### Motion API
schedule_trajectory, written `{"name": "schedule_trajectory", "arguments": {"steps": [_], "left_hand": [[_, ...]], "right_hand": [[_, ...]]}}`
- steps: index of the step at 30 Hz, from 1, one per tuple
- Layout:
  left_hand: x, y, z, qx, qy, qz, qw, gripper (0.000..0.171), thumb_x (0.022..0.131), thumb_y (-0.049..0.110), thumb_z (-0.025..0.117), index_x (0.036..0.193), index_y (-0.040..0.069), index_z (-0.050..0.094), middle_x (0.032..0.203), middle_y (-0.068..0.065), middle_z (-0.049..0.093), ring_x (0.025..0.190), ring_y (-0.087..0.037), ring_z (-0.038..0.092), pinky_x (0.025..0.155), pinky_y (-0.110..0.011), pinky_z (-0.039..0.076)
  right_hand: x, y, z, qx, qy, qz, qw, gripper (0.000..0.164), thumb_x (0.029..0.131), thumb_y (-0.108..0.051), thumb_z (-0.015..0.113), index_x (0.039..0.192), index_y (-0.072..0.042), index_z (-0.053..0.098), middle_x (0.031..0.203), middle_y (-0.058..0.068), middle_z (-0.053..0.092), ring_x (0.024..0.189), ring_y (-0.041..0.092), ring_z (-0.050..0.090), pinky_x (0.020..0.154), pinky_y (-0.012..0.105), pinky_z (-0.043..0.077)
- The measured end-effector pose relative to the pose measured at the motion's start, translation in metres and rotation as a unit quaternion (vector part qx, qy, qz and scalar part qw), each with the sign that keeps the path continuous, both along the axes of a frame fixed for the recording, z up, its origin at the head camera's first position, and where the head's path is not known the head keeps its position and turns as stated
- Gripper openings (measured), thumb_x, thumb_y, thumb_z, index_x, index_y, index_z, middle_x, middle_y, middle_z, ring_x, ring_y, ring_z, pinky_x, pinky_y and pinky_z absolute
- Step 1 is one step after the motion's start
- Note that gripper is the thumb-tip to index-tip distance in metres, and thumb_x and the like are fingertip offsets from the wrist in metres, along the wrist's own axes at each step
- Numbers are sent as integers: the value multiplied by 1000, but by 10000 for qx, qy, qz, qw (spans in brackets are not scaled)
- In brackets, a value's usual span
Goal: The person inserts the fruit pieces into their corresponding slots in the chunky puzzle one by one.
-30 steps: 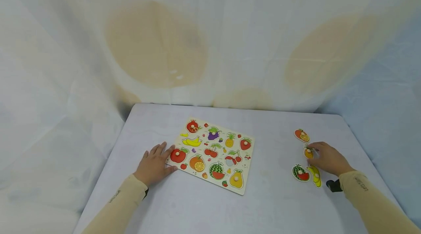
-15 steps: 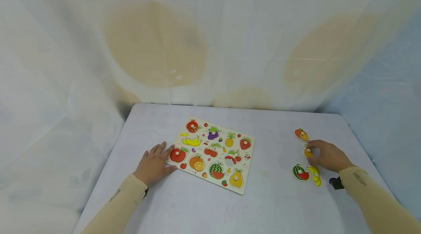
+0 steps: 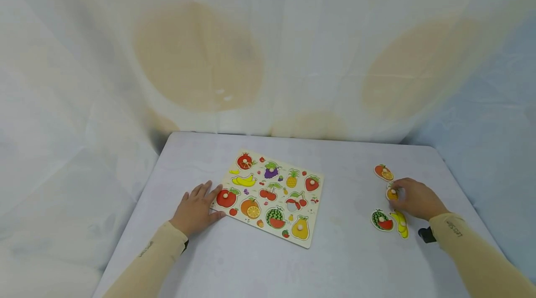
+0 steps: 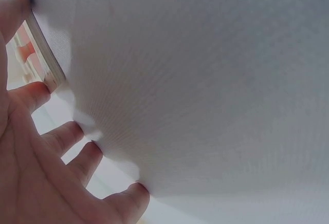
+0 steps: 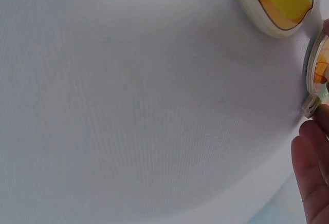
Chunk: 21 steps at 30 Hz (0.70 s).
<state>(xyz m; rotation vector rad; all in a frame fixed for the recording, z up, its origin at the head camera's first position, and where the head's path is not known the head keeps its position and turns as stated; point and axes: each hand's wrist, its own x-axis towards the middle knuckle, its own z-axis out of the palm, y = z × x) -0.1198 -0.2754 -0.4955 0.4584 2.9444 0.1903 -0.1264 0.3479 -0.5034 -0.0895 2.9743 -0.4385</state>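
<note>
My left hand (image 3: 193, 212) lies spread on the left with fingers extended, thumb and a finger at the left corner of a wooden fruit knob puzzle board (image 3: 284, 170). In the left wrist view the board's edge (image 4: 45, 52) lies between thumb and finger. On the right, my right hand (image 3: 418, 199) pinches a pineapple puzzle piece (image 3: 391, 194) between thumb and fingers. The right wrist view shows this piece (image 5: 320, 67) partly, at its right border. Around it lie an orange-fruit piece (image 3: 384, 172), a watermelon piece (image 3: 382, 220) and a banana piece (image 3: 402, 224).
The board carries several fruit pictures, some with knobs, such as the pear (image 3: 300, 227) and strawberry (image 3: 312, 182). A pale cloth covers the table (image 3: 343, 261). Behind it hangs a light curtain (image 3: 310, 56) with tan round patches.
Almost nothing has moved. The right hand stays at the pineapple piece with only a slight shift of fingers and wrist; the left hand and board hold still.
</note>
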Motion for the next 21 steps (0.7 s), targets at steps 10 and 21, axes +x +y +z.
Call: {"name": "schedule_trajectory", "arguments": {"steps": [10, 21], "left_hand": [[1, 1, 4, 12, -56, 43, 10000, 80, 86, 49, 74, 152, 14, 44, 154, -22, 35, 138, -47, 33, 105, -71, 29], [1, 0, -1, 14, -63, 13, 10000, 81, 86, 50, 74, 152, 15, 43, 154, -22, 34, 138, -47, 33, 105, -71, 29]], "right_hand": [[-2, -7, 1, -147, 182, -50, 9997, 44, 76, -27, 84, 106, -1, 66, 107, 17, 64, 94, 35, 59, 83, 57, 51], [-4, -19, 8, -160, 187, 1, 9997, 45, 77, -30, 83, 107, -2, 67, 107, 15, 66, 93, 33, 60, 82, 55, 52]]}}
